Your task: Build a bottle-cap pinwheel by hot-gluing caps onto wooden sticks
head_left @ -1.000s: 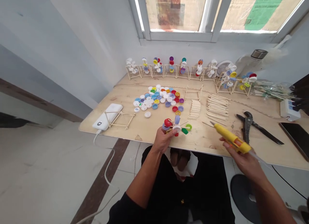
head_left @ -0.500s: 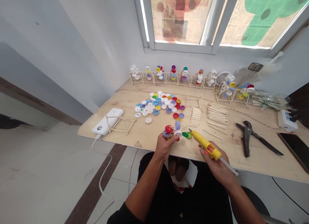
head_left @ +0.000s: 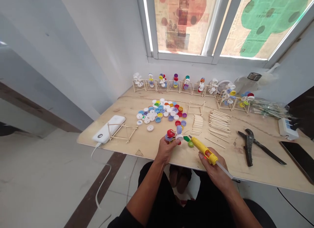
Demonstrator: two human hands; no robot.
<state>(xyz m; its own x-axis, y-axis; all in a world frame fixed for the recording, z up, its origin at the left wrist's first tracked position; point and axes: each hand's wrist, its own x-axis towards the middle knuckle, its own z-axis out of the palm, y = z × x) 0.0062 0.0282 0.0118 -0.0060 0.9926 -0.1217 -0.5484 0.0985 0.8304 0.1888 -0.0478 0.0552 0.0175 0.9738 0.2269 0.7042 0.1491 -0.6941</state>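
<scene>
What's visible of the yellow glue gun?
The glue gun has a yellow, plastic-looking barrel with a side opening, a small dark nozzle and a translucent glue stick projecting from the rear. A red glow shows near the grip, which is mostly hidden by the right hand holding it. It is held over the table's near edge, nozzle towards the bottle-cap wheel; whether they touch is unclear.

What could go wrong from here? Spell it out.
The glue gun in the right hand has its tip very close to the bottle-cap wheel in the left hand: a slip might misplace glue or burn that hand.

The white cable hangs off the table; a snag could drag the power bank and jolt the stick frame beside it.
</scene>
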